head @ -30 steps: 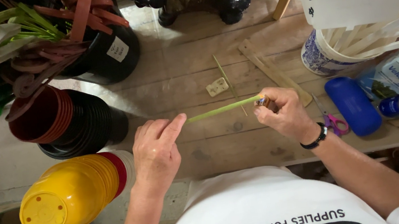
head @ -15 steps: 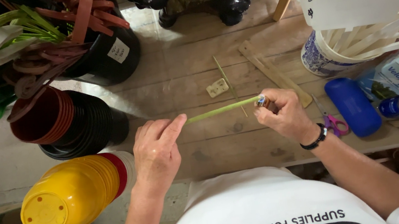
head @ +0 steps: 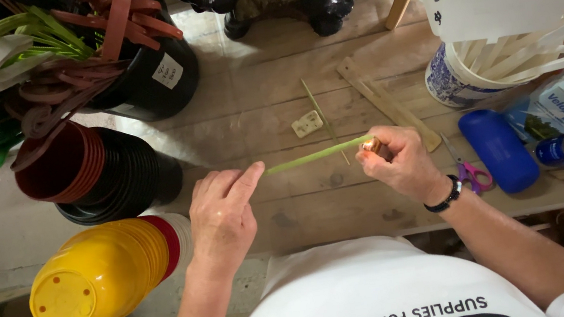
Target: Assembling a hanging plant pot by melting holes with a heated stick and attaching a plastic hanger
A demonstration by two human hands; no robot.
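The right hand (head: 404, 163) is hiding most of a small lighter (head: 373, 146) while the left hand (head: 224, 207) is pinching the green strip (head: 318, 154) stretching between both hands above the tabletop (head: 275, 108).

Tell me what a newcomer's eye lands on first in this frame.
First, the thin green strip stretched between the left hand and the right hand over the wooden table. A small flame glows at the strip's right end. Next, the bright yellow pot stack lying at lower left, beside dark nested pots.
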